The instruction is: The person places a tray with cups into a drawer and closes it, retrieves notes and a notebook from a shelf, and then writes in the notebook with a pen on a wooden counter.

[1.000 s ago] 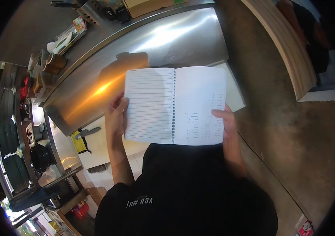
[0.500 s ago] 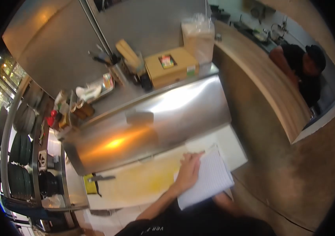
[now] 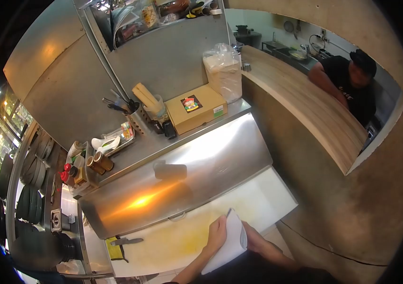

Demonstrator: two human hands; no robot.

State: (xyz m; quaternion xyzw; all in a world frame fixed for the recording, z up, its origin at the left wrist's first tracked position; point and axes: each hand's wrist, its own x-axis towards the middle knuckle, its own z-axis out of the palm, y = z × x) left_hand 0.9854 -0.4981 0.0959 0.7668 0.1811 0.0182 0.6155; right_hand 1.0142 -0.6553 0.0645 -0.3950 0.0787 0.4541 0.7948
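Change: notebook was spread open a second ago, now it's narrow and near edge-on, folded or closed (can't tell which). View has swung up to take in more shelf. My read: reading is paused, since the pages no longer face the wearer squarely.

Left hand (image 3: 217, 233): fingers curled in, closed on the notebook's left side. Notebook (image 3: 230, 241): matte white paper, tilted, held up in front of the board between both hands. Right hand (image 3: 254, 240): partly closed around the right side, fingertips hidden.

Surroundings, left to right: round dark plates (image 3: 29, 206) on edge; two squat brown jars (image 3: 103, 162); soft yellow pad (image 3: 116, 252) with dark trim, knife (image 3: 128, 241) lying partly across it; smooth white cutting board (image 3: 159, 253), yellow-stained; shiny sloped steel panel (image 3: 211, 142); flat cardboard box (image 3: 199, 118); crinkly clear bag (image 3: 225, 78), pale contents; curved wood-grain counter (image 3: 305, 109), co-worker (image 3: 348, 87) leaning behind.
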